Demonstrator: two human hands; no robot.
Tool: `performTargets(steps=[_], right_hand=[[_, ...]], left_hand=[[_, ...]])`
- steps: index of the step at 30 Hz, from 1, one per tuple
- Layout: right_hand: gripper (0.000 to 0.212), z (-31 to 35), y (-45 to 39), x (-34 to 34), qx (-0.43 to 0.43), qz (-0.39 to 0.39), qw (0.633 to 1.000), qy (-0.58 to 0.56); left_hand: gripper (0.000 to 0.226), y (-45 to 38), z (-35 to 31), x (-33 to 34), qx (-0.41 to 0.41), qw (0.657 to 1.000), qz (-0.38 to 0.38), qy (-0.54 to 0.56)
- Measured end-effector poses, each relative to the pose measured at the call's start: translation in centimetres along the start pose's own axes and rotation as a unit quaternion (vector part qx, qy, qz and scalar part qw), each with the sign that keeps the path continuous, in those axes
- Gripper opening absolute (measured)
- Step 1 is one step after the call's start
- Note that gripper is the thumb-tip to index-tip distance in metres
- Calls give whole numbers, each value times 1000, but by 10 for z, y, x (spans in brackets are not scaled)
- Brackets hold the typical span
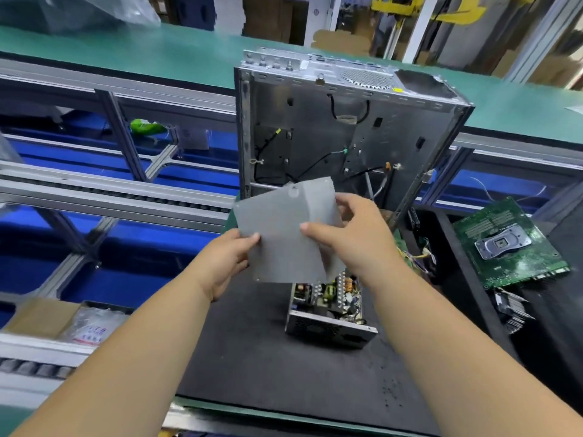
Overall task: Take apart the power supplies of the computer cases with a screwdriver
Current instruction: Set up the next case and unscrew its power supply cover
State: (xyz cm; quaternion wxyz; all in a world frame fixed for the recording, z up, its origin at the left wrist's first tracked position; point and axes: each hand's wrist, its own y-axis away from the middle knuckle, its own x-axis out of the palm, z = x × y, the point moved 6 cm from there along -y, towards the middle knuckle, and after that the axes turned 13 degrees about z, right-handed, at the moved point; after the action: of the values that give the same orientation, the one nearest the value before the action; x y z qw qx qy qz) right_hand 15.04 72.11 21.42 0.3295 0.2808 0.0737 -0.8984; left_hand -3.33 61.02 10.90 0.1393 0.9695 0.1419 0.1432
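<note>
On the black mat of the table (252,367), the opened power supply (328,313) sits directly beneath its lifted grey cover (284,228). The left hand (227,260) and right hand (353,238) both pinch the cover's edges, the right slightly nearer the supply.

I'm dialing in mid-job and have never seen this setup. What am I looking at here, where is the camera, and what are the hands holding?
No robot here: the single picture comes from a camera on a person's head, looking down at their bare arms. The left hand and right hand together hold a bent grey metal cover above the opened power supply, whose circuit parts are exposed. It sits on a black mat. Behind stands a stripped computer case. A green motherboard lies to the right. No screwdriver is visible.
</note>
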Motion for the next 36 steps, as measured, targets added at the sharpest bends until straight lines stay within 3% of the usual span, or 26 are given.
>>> performTargets(steps=[2,7,14,18,22,31,36], right_hand=[[94,21,3,22,-57,-22,989,138],[92,48,8,88,-201,-50,911,357],[86,30,0,148,-272,-76,834,473],[94,16,-6,178,-276,-59,803,524],[94,0,-10,197,-267,-45,795,542],[108,-12,-20,218,-188,1,817,545],[87,-13,-26,227,-112,61,842,524]], left_hand=[[29,7,3,-16,-9,998,-56,-7],[29,24,14,-53,-43,982,-167,72],[24,28,28,-69,-52,981,-128,136],[49,26,36,-73,-78,985,-61,141],[68,21,42,-72,-90,988,11,121],[73,21,39,-81,-51,989,13,135],[76,21,43,-87,-42,994,14,104]])
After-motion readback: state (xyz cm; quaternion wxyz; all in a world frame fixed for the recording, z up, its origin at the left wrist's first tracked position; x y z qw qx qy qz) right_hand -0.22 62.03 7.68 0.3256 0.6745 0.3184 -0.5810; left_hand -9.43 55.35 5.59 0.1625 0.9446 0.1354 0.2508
